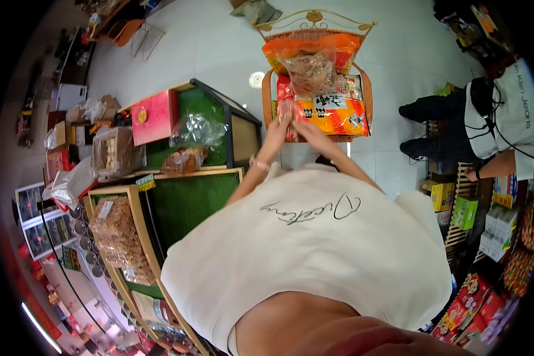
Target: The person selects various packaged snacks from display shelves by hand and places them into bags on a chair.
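Note:
My left hand [283, 114] and my right hand [300, 126] meet over the front left part of a wicker chair. Their fingers are drawn together and look closed, but what they pinch, if anything, is too small to make out. Just beyond and beside them, a red and orange snack bag [338, 118] with black lettering lies on the seat. A clear plastic bag of brownish food [311, 72] rests on top of it. Another orange bag [344, 47] leans against the backrest of the wicker chair [366, 89].
To the left stands a green-lined display stand [184, 202] holding a pink-red box [154, 118], a clear bag [199, 130] and packaged food [121, 237]. At right, a person [486, 118] stands beside shelves with boxes [464, 212]. The pale tiled floor [213, 41] surrounds the chair.

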`<state>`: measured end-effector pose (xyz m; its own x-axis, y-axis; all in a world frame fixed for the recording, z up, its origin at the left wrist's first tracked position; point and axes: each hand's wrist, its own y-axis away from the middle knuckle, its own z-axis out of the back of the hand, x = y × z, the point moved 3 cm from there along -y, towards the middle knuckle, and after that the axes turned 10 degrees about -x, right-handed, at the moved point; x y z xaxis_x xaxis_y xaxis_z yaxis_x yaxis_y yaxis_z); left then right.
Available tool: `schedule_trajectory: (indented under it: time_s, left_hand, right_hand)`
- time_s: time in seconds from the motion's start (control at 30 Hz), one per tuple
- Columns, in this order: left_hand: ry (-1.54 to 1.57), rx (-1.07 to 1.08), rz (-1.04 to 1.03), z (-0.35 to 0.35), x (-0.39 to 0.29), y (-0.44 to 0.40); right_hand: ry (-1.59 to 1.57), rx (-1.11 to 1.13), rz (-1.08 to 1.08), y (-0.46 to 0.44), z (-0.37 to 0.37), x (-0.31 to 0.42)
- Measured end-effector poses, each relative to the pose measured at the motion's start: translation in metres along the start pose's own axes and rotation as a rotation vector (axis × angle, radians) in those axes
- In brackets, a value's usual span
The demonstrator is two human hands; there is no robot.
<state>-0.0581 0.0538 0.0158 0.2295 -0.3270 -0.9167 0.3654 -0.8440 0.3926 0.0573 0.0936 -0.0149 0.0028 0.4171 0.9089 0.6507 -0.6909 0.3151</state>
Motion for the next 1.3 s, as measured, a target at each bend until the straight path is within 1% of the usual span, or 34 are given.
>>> schedule_trajectory:
  time_s: [0.03,0.07,0.1,0.13,0.2,0.23,0.3,0.33,0.47,0.5,0.6,0.63,0.73,0.77,0.87,0.97,1.07,1.1,1.13,1.2,1.27,1.3]
  left_hand:
    - [-0.031,0.024,-0.062,-0.006,-0.010,-0.019]
    - [-0.062,0.049,-0.133,-0.011,-0.018,-0.043]
    - [-0.062,0.043,-0.191,-0.015,-0.023,-0.067]
    - [-0.066,0.040,-0.251,-0.021,-0.031,-0.088]
    - [-0.077,0.001,-0.195,-0.031,-0.038,-0.123]
    - [-0.083,-0.016,-0.169,-0.035,-0.042,-0.143]
    - [-0.210,-0.122,-0.204,-0.042,-0.042,-0.180]
    - [-0.270,-0.175,-0.216,-0.043,-0.039,-0.196]
    - [-0.475,-0.338,-0.492,-0.047,-0.049,-0.241]
    - [-0.518,-0.321,-0.452,-0.049,-0.056,-0.242]
    - [-0.763,-0.181,-0.367,-0.055,-0.046,-0.260]
    - [-0.872,-0.149,-0.446,-0.060,-0.046,-0.259]
    - [-1.139,0.138,-0.369,-0.078,-0.038,-0.256]
    - [-1.219,0.151,-0.368,-0.082,-0.033,-0.258]
    - [-1.167,0.112,-0.388,-0.079,-0.026,-0.265]
    - [-1.126,-0.004,-0.439,-0.060,-0.015,-0.274]
    - [-0.809,-0.213,-0.622,-0.050,-0.043,-0.231]
    - [-0.676,-0.251,-0.703,-0.040,-0.041,-0.221]
    - [-0.480,-0.366,-0.624,-0.018,-0.035,-0.199]
    - [-0.083,-0.533,-0.487,0.008,-0.010,-0.151]
    - [0.060,-0.727,-0.268,0.039,0.043,-0.107]
    - [0.085,-0.809,-0.290,0.051,0.076,-0.083]
  right_hand:
    - [0.152,-0.018,0.024,-0.021,0.015,0.001]
    - [0.047,0.032,0.081,-0.037,0.024,0.013]
    - [-0.003,-0.016,0.048,-0.052,0.032,0.022]
    - [0.012,0.007,0.078,-0.070,0.042,0.034]
    - [-0.013,-0.024,-0.001,-0.093,0.058,0.055]
    - [-0.084,-0.057,-0.043,-0.107,0.066,0.060]
    - [-0.220,-0.124,-0.131,-0.129,0.081,0.065]
    - [-0.247,-0.129,-0.138,-0.131,0.084,0.069]
    - [-0.290,-0.111,-0.171,-0.139,0.101,0.070]
    - [-0.272,-0.106,-0.184,-0.138,0.105,0.066]
    - [-0.264,-0.087,-0.246,-0.128,0.122,0.050]
    - [-0.269,-0.077,-0.274,-0.124,0.128,0.045]
    - [-0.286,-0.090,-0.349,-0.115,0.139,0.035]
    - [-0.286,-0.082,-0.356,-0.115,0.143,0.031]
    - [-0.267,-0.072,-0.368,-0.117,0.150,0.029]
    - [-0.244,-0.048,-0.384,-0.125,0.150,0.024]
    - [-0.180,-0.019,-0.428,-0.127,0.144,0.015]
    - [-0.150,0.004,-0.452,-0.127,0.145,0.006]
    - [-0.101,0.060,-0.479,-0.131,0.133,0.004]
    - [-0.054,0.105,-0.524,-0.128,0.119,-0.004]
    - [-0.020,0.205,-0.537,-0.129,0.106,-0.021]
    - [0.012,0.230,-0.531,-0.131,0.098,-0.030]
